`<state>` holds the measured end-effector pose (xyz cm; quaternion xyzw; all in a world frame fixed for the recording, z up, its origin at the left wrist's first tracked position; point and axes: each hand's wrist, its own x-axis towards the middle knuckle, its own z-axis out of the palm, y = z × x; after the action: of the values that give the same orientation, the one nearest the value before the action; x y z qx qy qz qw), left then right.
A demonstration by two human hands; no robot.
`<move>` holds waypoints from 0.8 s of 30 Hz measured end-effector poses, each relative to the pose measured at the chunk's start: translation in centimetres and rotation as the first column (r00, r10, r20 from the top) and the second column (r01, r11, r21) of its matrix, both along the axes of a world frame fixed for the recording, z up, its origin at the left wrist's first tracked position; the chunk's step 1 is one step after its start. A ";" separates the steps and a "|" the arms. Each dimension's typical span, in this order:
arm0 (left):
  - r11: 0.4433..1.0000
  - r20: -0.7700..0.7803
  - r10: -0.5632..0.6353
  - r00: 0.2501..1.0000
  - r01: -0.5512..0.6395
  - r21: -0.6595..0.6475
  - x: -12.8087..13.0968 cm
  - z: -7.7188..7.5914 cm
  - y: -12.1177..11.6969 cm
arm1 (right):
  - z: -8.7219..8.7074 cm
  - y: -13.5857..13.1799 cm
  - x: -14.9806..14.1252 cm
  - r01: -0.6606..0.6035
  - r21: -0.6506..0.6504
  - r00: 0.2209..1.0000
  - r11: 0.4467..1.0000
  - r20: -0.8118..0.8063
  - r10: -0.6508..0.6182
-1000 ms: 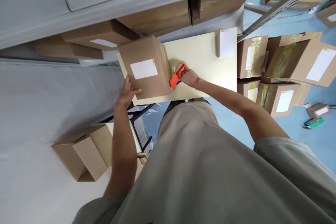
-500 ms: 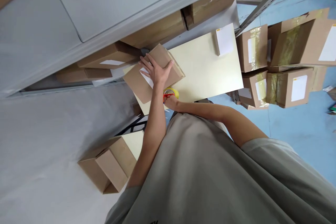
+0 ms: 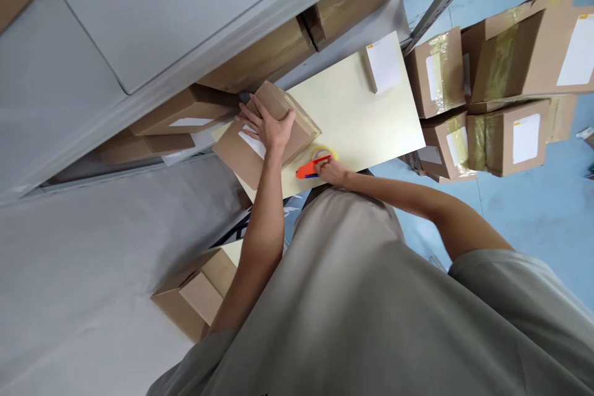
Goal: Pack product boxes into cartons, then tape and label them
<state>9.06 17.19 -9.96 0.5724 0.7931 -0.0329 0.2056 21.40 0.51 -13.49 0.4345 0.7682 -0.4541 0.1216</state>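
My left hand (image 3: 273, 130) lies spread on top of a brown cardboard box (image 3: 297, 141), its fingers over the box's far edge and partly across a white label (image 3: 253, 143). The box rests at an angle on a cream tabletop (image 3: 357, 124). Closer to my body, my right hand (image 3: 330, 172) is wrapped around a red tape dispenser (image 3: 307, 169). A yellow-edged tape roll (image 3: 323, 152) sits in it. The dispenser is beside the box, over the near edge of the table; whether tape runs between them I cannot tell.
A small white box (image 3: 384, 65) stands at the table's right end. Taped cartons (image 3: 505, 142) are stacked on the blue floor to the right. A grey shelf (image 3: 185, 18) overhangs more cartons (image 3: 260, 55) behind the table. An open carton (image 3: 199, 291) is at lower left.
My right hand has drawn the tape dispenser rightward, away from the box, and more of it shows. My left hand has stayed on the box. The whole view has shifted slightly.
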 end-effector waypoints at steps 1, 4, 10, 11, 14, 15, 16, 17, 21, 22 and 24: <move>1.000 0.010 0.001 1.000 -0.001 0.001 -0.1 -0.2 0.0 | -0.3 -0.6 2.4 0.000 0.028 0.998 1.000 0.063 -0.002; 1.000 0.059 0.009 0.998 -0.010 0.011 -0.5 -0.8 0.2 | -1.1 -2.0 9.2 0.012 0.100 0.982 0.995 0.185 -0.030; 0.997 0.116 -0.070 0.991 0.066 0.035 -1.4 -1.6 -0.6 | -2.0 0.1 12.4 0.065 0.265 0.964 0.962 0.231 -0.129; 0.994 0.127 -0.104 0.986 0.100 0.036 -1.7 -1.5 -1.0 | -2.1 0.7 11.8 0.053 0.281 0.968 0.958 0.222 -0.118; 0.979 0.176 -0.202 0.963 0.197 0.044 -2.4 -0.8 -2.7 | -2.2 1.9 9.4 -0.053 0.300 0.979 0.953 0.202 -0.009; 0.972 0.184 -0.235 0.954 0.231 0.043 -2.6 -0.6 -3.5 | -2.2 2.0 8.5 -0.107 0.297 0.981 0.949 0.189 0.052; 0.962 0.186 -0.272 0.944 0.269 0.042 -2.7 -0.3 -4.3 | -2.1 1.9 7.6 -0.163 0.295 0.978 0.942 0.173 0.115; 0.950 0.187 -0.311 0.932 0.310 0.039 -2.8 -0.1 -5.2 | -2.1 1.7 6.6 -0.215 0.294 0.972 0.931 0.157 0.174; 0.902 0.209 -0.430 0.878 0.427 0.060 -2.8 0.3 -9.2 | -2.0 0.6 1.9 -0.319 0.270 0.948 0.909 0.074 0.311; 0.896 0.215 -0.443 0.871 0.438 0.073 -2.8 0.2 -10.1 | -2.1 0.3 0.7 -0.322 0.253 0.946 0.912 0.042 0.322; 0.893 0.219 -0.450 0.866 0.440 0.095 -2.8 0.1 -11.4 | -2.2 -0.1 -1.1 -0.321 0.224 0.942 0.920 -0.026 0.335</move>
<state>6.22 5.75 -9.85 0.7437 0.6103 0.0054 0.2727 20.31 0.39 -15.74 0.2955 0.8784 -0.3547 0.1234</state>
